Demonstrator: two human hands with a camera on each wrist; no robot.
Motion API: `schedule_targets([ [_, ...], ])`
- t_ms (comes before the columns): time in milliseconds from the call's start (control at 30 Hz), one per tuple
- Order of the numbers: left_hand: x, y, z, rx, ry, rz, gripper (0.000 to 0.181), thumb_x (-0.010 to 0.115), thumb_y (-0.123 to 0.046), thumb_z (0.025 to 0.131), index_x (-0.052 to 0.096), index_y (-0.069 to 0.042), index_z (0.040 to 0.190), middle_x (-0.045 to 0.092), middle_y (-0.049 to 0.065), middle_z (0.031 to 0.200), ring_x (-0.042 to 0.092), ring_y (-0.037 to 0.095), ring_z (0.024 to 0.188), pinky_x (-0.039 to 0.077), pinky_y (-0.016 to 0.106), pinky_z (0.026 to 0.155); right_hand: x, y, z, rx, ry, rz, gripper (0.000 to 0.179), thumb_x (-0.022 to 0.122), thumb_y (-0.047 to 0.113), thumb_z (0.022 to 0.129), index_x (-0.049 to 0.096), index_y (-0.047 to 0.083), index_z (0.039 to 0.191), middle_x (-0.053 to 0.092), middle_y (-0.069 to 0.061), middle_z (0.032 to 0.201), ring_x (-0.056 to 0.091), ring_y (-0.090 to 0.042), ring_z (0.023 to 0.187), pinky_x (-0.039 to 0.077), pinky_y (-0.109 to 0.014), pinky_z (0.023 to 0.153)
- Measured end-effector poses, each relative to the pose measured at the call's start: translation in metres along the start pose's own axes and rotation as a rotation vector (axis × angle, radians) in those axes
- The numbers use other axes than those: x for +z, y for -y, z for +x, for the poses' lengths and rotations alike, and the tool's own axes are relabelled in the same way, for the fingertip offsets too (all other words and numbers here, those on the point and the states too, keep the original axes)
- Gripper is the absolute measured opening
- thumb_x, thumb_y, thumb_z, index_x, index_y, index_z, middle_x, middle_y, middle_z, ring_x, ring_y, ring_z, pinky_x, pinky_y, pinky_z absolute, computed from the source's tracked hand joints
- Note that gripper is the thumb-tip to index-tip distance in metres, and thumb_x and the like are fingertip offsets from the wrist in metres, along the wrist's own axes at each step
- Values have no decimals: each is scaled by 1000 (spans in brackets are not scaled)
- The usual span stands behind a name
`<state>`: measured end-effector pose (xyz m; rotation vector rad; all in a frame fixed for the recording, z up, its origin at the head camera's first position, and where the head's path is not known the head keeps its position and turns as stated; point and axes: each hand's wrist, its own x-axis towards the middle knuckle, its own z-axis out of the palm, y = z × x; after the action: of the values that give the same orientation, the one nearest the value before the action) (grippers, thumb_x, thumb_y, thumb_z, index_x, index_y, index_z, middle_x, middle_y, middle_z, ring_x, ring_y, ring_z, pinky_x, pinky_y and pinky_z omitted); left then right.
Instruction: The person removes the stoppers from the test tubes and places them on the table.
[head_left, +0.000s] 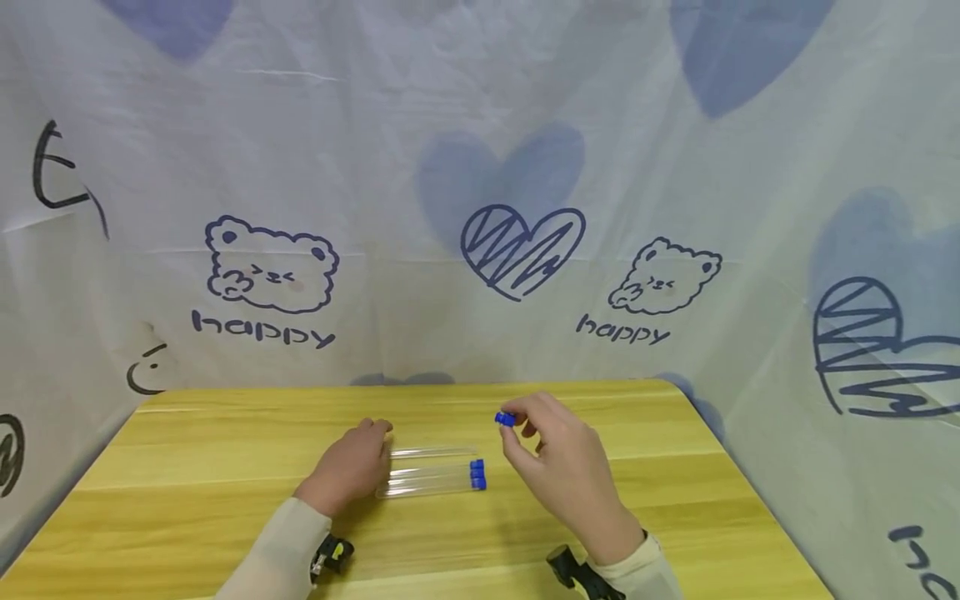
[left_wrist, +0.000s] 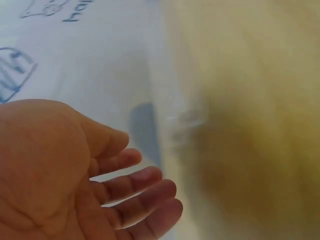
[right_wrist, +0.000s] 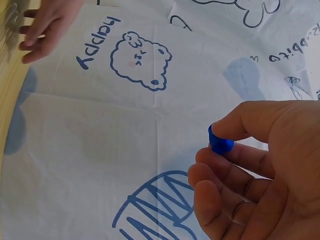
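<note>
My right hand (head_left: 561, 454) pinches a small blue cap (head_left: 505, 418) between thumb and index finger, raised above the table. The same cap (right_wrist: 221, 141) shows at the fingertips in the right wrist view, the other fingers loosely bent. On the table lies a clear uncapped test tube (head_left: 438, 452). In front of it, several clear tubes (head_left: 427, 482) lie side by side, blue caps (head_left: 477, 474) on their right ends. My left hand (head_left: 348, 467) is at the tubes' left ends, overlapping them in the head view. Its fingers look relaxed in the left wrist view, with nothing gripped.
The yellow wood-grain table (head_left: 225, 433) carries the tubes. A white sheet (head_left: 405, 317) printed with hearts and bears hangs behind it and at both sides. Black camera mounts (head_left: 581, 575) sit on both wrists.
</note>
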<state>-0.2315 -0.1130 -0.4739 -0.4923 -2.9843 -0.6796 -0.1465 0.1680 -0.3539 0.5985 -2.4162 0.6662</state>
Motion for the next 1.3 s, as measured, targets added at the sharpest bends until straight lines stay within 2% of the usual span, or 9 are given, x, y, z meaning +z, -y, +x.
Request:
schedule_targets([
  [100, -20, 1, -8, 8, -42, -27, 31, 47, -11, 109, 59, 5, 133, 65, 20, 121, 66, 37, 111, 54, 52, 96, 2, 0, 0, 25, 9, 11, 14, 76, 11, 91, 73, 17, 104, 63, 13, 89, 58, -7, 75, 49, -18, 59],
  [233, -57, -2, -23, -14, -89, -64, 33, 49, -16, 110, 58, 1, 137, 65, 16, 125, 66, 33, 111, 54, 52, 94, 5, -1, -1, 58, 19, 16, 20, 73, 10, 91, 74, 16, 110, 57, 15, 84, 51, -4, 69, 47, -19, 57],
  [367, -90, -9, -39, -37, -86, -90, 39, 59, -18, 106, 56, -3, 142, 64, 14, 128, 65, 32, 111, 55, 52, 90, 7, -4, -1, 50, 28, 5, 19, 70, 9, 90, 76, 17, 106, 59, 15, 84, 51, -3, 69, 47, -19, 56],
  [500, -110, -13, -49, -48, -93, -91, 44, 67, -18, 101, 56, -5, 142, 64, 14, 131, 63, 37, 116, 54, 55, 92, 8, -7, -1, 50, 41, -22, 15, 71, 10, 91, 75, 18, 103, 64, 13, 89, 57, -4, 74, 51, -20, 61],
  [800, -117, -11, -52, -40, -99, -83, 47, 71, -22, 98, 58, -4, 139, 64, 15, 128, 63, 38, 116, 53, 56, 93, 11, -7, 3, 131, 150, -16, 13, 75, 14, 95, 72, 17, 107, 72, 10, 93, 67, -8, 83, 58, -27, 73],
  [933, -119, -11, -54, -43, -79, -77, 47, 72, -23, 98, 59, -4, 138, 64, 15, 129, 62, 38, 117, 53, 57, 93, 10, -11, 4, 128, 115, -16, 13, 80, 16, 92, 70, 18, 100, 71, 9, 90, 66, -8, 81, 58, -31, 74],
  [1033, -119, -11, -54, -46, -46, -80, 47, 72, -25, 98, 59, -4, 138, 64, 16, 130, 62, 38, 118, 52, 57, 94, 11, -23, 5, 146, 115, -61, 15, 81, 21, 92, 67, 19, 93, 64, 9, 85, 59, -9, 74, 53, -29, 67],
  [1167, -117, -10, -53, -52, 22, -76, 47, 73, -26, 97, 60, -4, 137, 66, 17, 127, 63, 37, 115, 52, 56, 93, 19, -50, 5, 204, 205, -142, 19, 79, 20, 92, 61, 17, 88, 57, 8, 76, 49, -9, 63, 44, -28, 58],
  [1300, -114, -10, -54, -55, 67, -71, 47, 74, -26, 96, 61, -4, 136, 67, 15, 125, 64, 36, 115, 52, 55, 93, 28, -73, -1, 276, 355, -197, 17, 78, 14, 91, 61, 15, 87, 57, 6, 72, 49, -12, 59, 42, -30, 56],
])
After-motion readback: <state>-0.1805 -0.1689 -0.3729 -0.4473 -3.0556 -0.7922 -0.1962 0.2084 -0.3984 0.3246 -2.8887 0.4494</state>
